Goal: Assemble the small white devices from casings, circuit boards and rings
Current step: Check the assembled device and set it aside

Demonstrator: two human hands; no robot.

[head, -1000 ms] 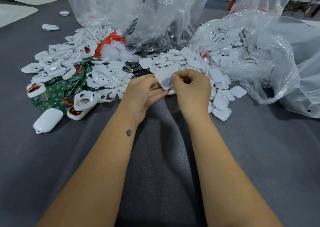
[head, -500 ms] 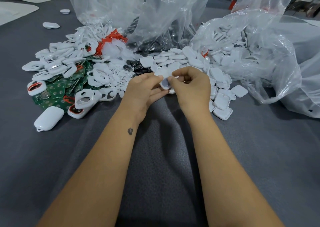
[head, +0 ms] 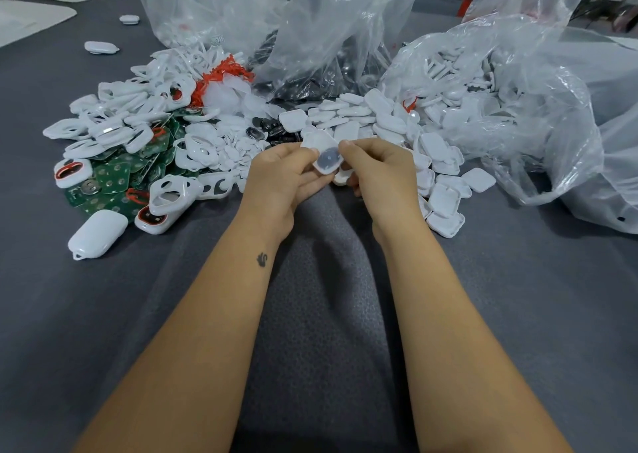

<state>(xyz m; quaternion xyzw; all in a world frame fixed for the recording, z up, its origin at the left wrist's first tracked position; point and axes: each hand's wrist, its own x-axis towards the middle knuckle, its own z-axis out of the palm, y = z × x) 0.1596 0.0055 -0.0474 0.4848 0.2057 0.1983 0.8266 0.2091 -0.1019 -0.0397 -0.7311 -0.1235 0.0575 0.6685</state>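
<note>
Nowhere legible writing; both hands pinch casing (head: pixel 326 160).

Worked over a table draped in dark grey felt-like cloth (head: pixel 328 331), rumpled into soft folds. Lit evenly from above. Pale flat sheets (head: pixel 31 17) at far left corner; cluttered shelving, blurred, at far right (head: pixel 611 0).

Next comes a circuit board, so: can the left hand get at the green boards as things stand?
Probably not yet: the left hand grips the white casing. The green boards lie partly exposed on its side.
</note>
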